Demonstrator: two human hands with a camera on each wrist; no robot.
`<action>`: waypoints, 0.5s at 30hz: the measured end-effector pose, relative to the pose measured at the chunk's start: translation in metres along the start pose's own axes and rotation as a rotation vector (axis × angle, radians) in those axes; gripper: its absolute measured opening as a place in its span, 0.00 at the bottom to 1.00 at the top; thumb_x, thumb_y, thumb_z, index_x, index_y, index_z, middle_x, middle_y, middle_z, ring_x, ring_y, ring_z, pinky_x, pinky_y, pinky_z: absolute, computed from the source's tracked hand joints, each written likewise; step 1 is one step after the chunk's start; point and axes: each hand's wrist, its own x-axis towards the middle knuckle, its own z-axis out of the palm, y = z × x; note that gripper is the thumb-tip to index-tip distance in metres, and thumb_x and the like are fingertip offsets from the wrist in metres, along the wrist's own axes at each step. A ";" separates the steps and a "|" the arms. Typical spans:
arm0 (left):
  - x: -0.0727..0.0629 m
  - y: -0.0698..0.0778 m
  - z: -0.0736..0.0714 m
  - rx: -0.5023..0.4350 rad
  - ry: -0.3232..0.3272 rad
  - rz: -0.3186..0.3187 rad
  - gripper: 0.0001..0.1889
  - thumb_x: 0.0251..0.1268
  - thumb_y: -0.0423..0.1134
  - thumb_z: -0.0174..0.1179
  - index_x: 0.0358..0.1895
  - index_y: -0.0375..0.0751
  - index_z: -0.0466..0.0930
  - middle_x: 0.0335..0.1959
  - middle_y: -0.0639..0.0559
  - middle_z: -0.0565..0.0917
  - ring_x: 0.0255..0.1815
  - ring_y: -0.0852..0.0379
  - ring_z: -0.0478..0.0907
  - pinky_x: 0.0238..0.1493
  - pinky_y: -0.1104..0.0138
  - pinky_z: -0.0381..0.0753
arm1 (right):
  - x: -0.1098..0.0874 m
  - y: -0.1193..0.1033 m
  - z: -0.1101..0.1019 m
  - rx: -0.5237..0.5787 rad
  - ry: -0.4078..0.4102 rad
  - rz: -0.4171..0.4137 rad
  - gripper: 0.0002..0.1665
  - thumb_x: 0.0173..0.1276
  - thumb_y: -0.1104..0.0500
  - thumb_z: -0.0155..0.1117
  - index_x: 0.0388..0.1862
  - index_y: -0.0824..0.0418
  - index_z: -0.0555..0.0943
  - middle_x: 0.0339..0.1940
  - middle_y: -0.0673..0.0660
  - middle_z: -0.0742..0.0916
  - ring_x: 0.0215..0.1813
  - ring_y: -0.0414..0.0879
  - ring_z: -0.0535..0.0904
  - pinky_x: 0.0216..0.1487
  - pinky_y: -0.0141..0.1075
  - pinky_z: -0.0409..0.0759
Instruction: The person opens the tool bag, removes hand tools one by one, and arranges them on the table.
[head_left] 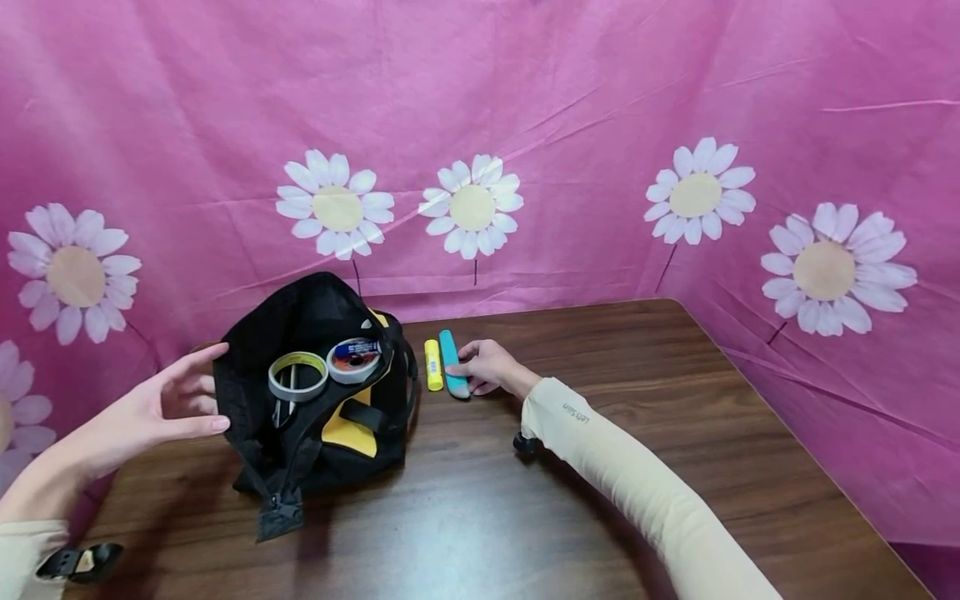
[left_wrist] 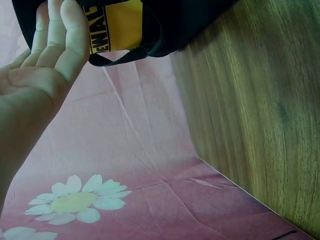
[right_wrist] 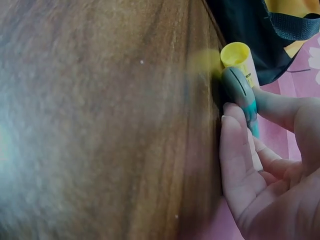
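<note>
On the table, my right hand pinches a teal utility knife with a grey end, thumb on one side and fingers on the other. Beside the knife, apart from the bag, lies a yellow glue stick. My left hand touches the left rim of a black and yellow tool bag, its fingers fairly straight in the left wrist view. Inside the gaping bag are a tape roll, a second tape roll and a blue tube-like item. Below the first roll, a dark tool is partly hidden.
The brown wooden table extends to the right and front of the bag. A pink cloth with white flowers hangs behind and around it. The bag's zipper end hangs toward the front.
</note>
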 end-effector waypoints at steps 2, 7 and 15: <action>0.000 0.000 0.000 0.014 0.006 -0.003 0.48 0.64 0.21 0.63 0.82 0.50 0.47 0.47 0.50 0.83 0.47 0.58 0.83 0.42 0.69 0.82 | 0.000 0.000 0.002 -0.014 0.018 -0.012 0.26 0.63 0.53 0.77 0.56 0.60 0.78 0.29 0.55 0.83 0.20 0.43 0.78 0.23 0.35 0.82; -0.001 0.002 0.000 0.019 0.005 -0.011 0.48 0.65 0.24 0.65 0.82 0.48 0.47 0.44 0.49 0.82 0.46 0.54 0.82 0.41 0.69 0.82 | 0.001 0.001 0.004 -0.038 0.048 -0.023 0.25 0.64 0.53 0.77 0.55 0.59 0.79 0.31 0.56 0.84 0.20 0.44 0.78 0.23 0.35 0.82; -0.002 0.004 0.001 0.037 0.016 -0.043 0.48 0.65 0.25 0.65 0.82 0.47 0.46 0.44 0.49 0.79 0.46 0.57 0.81 0.43 0.71 0.80 | 0.000 0.001 0.004 -0.041 0.027 -0.016 0.24 0.66 0.53 0.75 0.57 0.60 0.78 0.33 0.57 0.84 0.22 0.44 0.79 0.24 0.36 0.82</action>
